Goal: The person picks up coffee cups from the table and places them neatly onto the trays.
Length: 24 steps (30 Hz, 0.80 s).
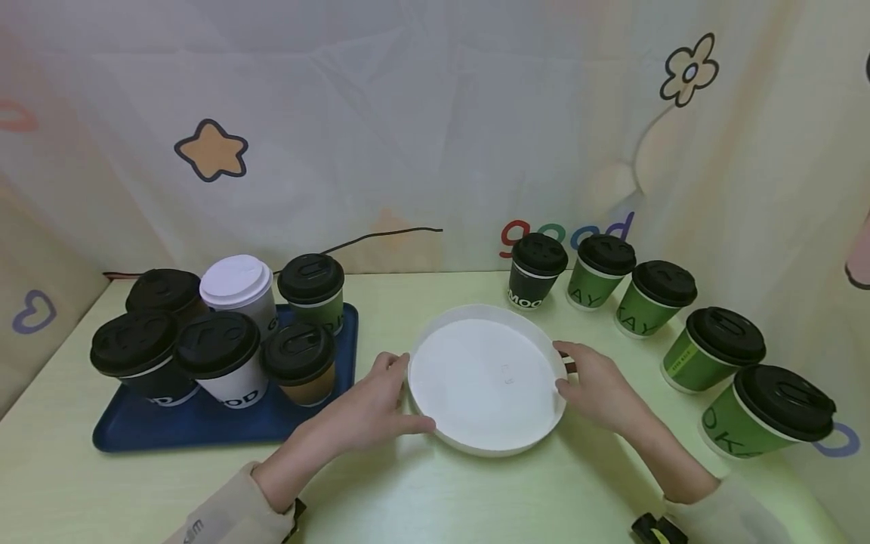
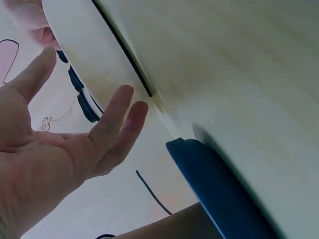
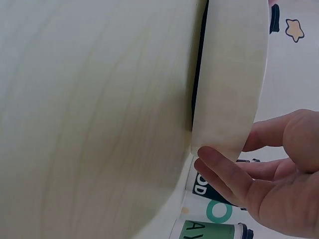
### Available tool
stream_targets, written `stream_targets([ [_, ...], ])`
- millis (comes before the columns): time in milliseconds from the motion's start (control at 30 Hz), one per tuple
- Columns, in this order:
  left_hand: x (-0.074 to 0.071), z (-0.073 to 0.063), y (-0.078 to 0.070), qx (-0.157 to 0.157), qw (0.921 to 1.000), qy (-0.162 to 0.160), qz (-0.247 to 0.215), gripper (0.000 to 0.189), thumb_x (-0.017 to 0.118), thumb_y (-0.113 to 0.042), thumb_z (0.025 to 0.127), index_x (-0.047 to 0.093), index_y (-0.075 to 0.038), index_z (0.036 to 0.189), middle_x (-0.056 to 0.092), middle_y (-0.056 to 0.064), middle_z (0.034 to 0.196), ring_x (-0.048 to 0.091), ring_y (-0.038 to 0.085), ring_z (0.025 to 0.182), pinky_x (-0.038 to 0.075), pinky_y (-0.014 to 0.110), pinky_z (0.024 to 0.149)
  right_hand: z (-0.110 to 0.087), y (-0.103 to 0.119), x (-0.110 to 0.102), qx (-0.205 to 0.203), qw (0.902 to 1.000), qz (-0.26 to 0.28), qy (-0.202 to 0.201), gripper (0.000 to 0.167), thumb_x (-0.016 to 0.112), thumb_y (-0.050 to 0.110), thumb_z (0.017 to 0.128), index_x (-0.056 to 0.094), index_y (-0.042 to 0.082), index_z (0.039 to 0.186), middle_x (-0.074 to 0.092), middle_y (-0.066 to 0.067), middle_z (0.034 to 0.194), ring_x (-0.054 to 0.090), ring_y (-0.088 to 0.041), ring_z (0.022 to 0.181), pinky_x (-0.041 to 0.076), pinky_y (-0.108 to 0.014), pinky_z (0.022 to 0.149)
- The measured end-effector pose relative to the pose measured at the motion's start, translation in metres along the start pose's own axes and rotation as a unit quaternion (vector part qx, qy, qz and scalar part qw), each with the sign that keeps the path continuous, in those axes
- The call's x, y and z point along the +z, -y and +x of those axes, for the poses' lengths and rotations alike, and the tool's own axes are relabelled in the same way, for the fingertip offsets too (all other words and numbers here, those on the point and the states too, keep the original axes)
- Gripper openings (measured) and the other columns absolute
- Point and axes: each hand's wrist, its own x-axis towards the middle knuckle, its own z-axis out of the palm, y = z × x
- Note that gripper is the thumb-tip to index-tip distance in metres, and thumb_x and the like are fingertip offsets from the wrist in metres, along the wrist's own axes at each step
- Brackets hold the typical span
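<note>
Low on the table sits a round white tray (image 1: 485, 385) with a raised rim and a brown handle (image 1: 569, 367) at its right side. My left hand (image 1: 377, 404) is at the tray's left side, thumb and fingers spread along the rim. In the left wrist view, the fingers (image 2: 118, 107) are loosely extended beside its wall. At the opposite side is my right hand (image 1: 598, 385), index finger and thumb touching the rim on both sides of the handle. The right wrist view shows fingertips (image 3: 205, 152) against the side wall; the palm hides most of the handle.
Left of the round tray, a blue rectangular tray (image 1: 224, 432) carries several lidded paper cups, including a white-lidded cup (image 1: 238, 291). Along the right stand a black cup (image 1: 533, 276) and several green cups (image 1: 754, 415) in a curved row. A patterned curtain (image 1: 435, 136) hangs behind the table.
</note>
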Motion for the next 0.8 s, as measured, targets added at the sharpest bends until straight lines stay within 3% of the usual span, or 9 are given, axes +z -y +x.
stream_targets([
  [233, 0.001, 0.000, 0.001, -0.044, 0.9986, -0.026, 0.016, 0.111, 0.092, -0.038, 0.078, 0.027, 0.006, 0.158, 0.037, 0.025, 0.149, 0.054, 0.033, 0.125, 0.049, 0.047, 0.101, -0.005, 0.010, 0.010, -0.008, 0.9997, 0.021, 0.003, 0.058, 0.065, 0.001, 0.095, 0.040, -0.016, 0.144, 0.049, -0.034, 0.141, 0.059, -0.046, 0.121, 0.055, -0.050, 0.092],
  [567, 0.001, 0.001, 0.002, -0.031, 0.9984, -0.035, 0.031, 0.110, 0.096, -0.035, 0.072, 0.036, 0.009, 0.153, 0.040, 0.027, 0.144, 0.056, 0.035, 0.120, 0.051, 0.047, 0.098, -0.001, 0.010, 0.007, -0.001, 0.9996, 0.030, 0.001, 0.054, 0.063, 0.020, 0.103, 0.045, -0.011, 0.144, 0.055, -0.029, 0.138, 0.059, -0.043, 0.121, 0.051, -0.054, 0.096],
  [800, 0.000, 0.003, 0.000, -0.038, 0.9980, -0.033, 0.037, 0.109, 0.096, -0.034, 0.072, 0.036, 0.008, 0.153, 0.040, 0.026, 0.145, 0.057, 0.034, 0.119, 0.051, 0.046, 0.098, 0.022, 0.001, -0.006, 0.041, 0.9932, 0.108, -0.013, 0.064, 0.059, 0.028, 0.106, 0.032, -0.010, 0.151, 0.050, -0.029, 0.141, 0.051, -0.044, 0.130, 0.052, -0.050, 0.098],
])
